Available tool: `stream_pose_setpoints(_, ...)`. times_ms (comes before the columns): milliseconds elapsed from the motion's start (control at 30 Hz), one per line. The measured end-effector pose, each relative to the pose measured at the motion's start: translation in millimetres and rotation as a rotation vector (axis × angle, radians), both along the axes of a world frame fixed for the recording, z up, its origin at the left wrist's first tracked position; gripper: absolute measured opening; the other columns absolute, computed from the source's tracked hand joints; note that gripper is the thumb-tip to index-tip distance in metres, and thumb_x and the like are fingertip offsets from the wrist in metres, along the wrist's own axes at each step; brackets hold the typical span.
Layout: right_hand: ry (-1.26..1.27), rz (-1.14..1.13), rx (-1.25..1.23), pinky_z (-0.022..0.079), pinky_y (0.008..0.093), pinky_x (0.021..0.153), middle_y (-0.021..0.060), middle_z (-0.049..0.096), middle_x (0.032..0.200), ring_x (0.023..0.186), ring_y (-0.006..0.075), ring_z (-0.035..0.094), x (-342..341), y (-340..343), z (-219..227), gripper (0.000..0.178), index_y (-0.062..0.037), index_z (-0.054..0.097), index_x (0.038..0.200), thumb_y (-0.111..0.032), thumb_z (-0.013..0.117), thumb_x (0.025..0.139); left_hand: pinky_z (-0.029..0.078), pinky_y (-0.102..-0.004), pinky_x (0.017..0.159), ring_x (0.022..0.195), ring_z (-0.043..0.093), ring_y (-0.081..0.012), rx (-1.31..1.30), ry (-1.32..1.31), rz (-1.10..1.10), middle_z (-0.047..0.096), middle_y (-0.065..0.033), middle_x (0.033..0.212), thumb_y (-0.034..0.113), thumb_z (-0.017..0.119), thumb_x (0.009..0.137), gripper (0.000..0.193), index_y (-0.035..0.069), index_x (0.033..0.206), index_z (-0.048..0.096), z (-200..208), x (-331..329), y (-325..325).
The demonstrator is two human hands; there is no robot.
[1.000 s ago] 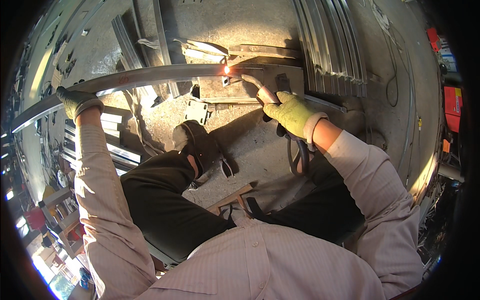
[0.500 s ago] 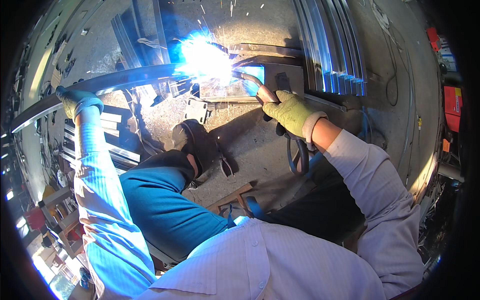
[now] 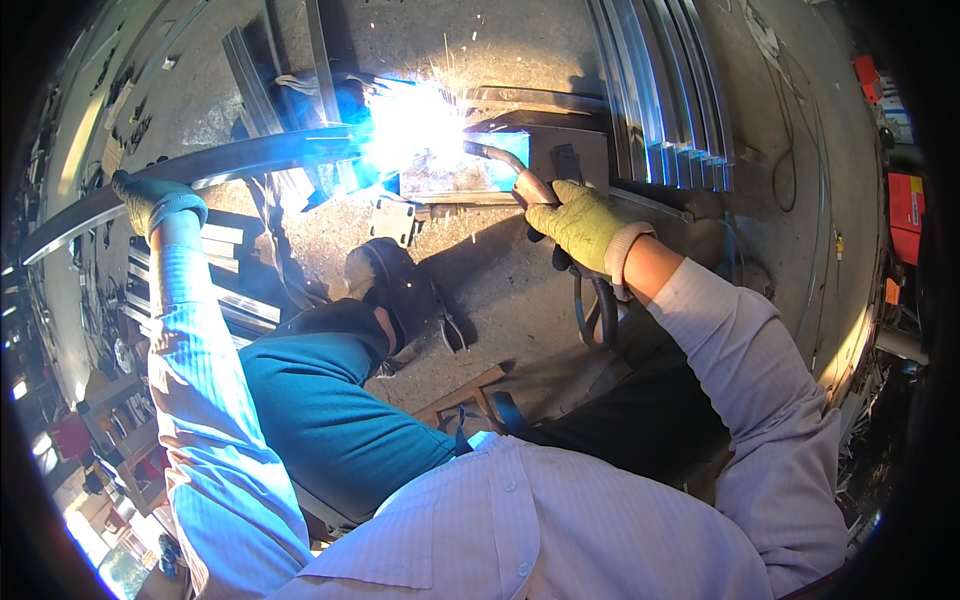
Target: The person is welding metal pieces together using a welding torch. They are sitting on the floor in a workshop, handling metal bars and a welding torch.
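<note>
My gloved left hand (image 3: 160, 203) is closed around a long metal tube (image 3: 250, 157), which runs from the far left to the bright spot. In my gloved right hand (image 3: 580, 225) is a welding torch (image 3: 533, 187), its bent neck pointing left. A white-blue arc (image 3: 415, 125) with sparks burns at the torch tip and hides the tube's end and the joint. Right of the glare lies a flat metal plate (image 3: 460, 182) on the work piece. A small plate with holes (image 3: 393, 222) rests on the floor just nearer to me.
Several long metal tubes (image 3: 660, 90) lie stacked at the far right. More cut tubes (image 3: 235, 300) lie beneath my left arm. Pliers (image 3: 452, 330) are on the floor by my shoe (image 3: 380, 275). Cables (image 3: 785, 150) trail on the right, near a red box (image 3: 906, 218).
The arc's glare has changed shape and sits slightly lower and to the right; the spray of sparks differs. Both hands, the tube and the torch stay almost where they were.
</note>
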State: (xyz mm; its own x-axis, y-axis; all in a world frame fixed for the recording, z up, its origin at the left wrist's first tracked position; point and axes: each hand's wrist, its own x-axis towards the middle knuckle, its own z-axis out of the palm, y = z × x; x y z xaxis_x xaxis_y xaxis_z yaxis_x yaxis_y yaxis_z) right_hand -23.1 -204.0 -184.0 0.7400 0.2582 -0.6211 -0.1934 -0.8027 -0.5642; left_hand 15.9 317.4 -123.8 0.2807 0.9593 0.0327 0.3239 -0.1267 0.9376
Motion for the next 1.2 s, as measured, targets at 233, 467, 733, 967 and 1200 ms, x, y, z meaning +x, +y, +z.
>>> stream_pose_setpoints(233, 0.124, -0.207, 0.243, 0.053, 0.0414, 0.066, 0.0168, 0.071, 0.09, 0.07, 0.0269, 0.068, 5, -4, 1, 0.044, 0.0014, 0.065, 0.118, -0.039, 0.069, 0.101, 0.057, -0.0422, 0.102, 0.115, 0.072, -0.0342, -0.289, -0.532, -0.034, 0.068, -0.0202, 0.139, 0.059, 0.051, 0.106, 0.072, -0.004, 0.142, 0.058, -6, 8, 1)
stream_pose_setpoints(467, 0.226, -0.422, 0.396, 0.044, 0.0402, 0.048, 0.0132, 0.069, 0.089, 0.057, 0.022, 0.063, 12, -10, 11, 0.038, -0.0005, 0.061, 0.116, -0.034, 0.07, 0.101, 0.057, -0.0414, 0.1, 0.119, 0.069, -0.0307, -0.286, -0.551, -0.006, 0.067, -0.0198, 0.138, 0.058, 0.057, 0.104, 0.071, -0.003, 0.139, 0.06, 8, 9, -11)
stream_pose_setpoints(733, 0.193, -0.397, 0.318, 0.046, 0.0357, 0.049, 0.0067, 0.068, 0.092, 0.055, 0.0179, 0.057, 6, -9, 24, 0.033, -0.0064, 0.062, 0.125, -0.031, 0.068, 0.105, 0.061, -0.0481, 0.085, 0.103, 0.071, -0.0326, -0.192, -0.646, -0.271, 0.07, -0.0163, 0.119, 0.054, 0.072, 0.099, 0.071, 0.0, 0.142, 0.056, 46, 13, -48)
stream_pose_setpoints(967, 0.053, -0.286, 0.302, 0.057, 0.0407, 0.066, 0.0151, 0.074, 0.097, 0.071, 0.025, 0.072, 7, -12, 17, 0.044, -0.0005, 0.064, 0.124, -0.038, 0.066, 0.101, 0.058, -0.0372, 0.089, 0.1, 0.072, -0.0245, 0.099, -0.747, -0.502, 0.073, -0.0136, 0.112, 0.042, 0.078, 0.098, 0.052, -0.002, 0.123, 0.066, 90, 1, -122)
stream_pose_setpoints(1200, -0.116, -0.225, 0.094, 0.058, 0.0437, 0.076, 0.0183, 0.073, 0.098, 0.087, 0.0314, 0.072, 3, -17, 22, 0.052, -0.0025, 0.067, 0.13, -0.045, 0.069, 0.1, 0.06, -0.0356, 0.094, 0.104, 0.074, -0.0242, 1.025, -0.383, -0.745, 0.07, -0.011, 0.117, 0.008, 0.059, 0.108, 0.035, 0.006, 0.142, 0.062, 113, -12, -146)
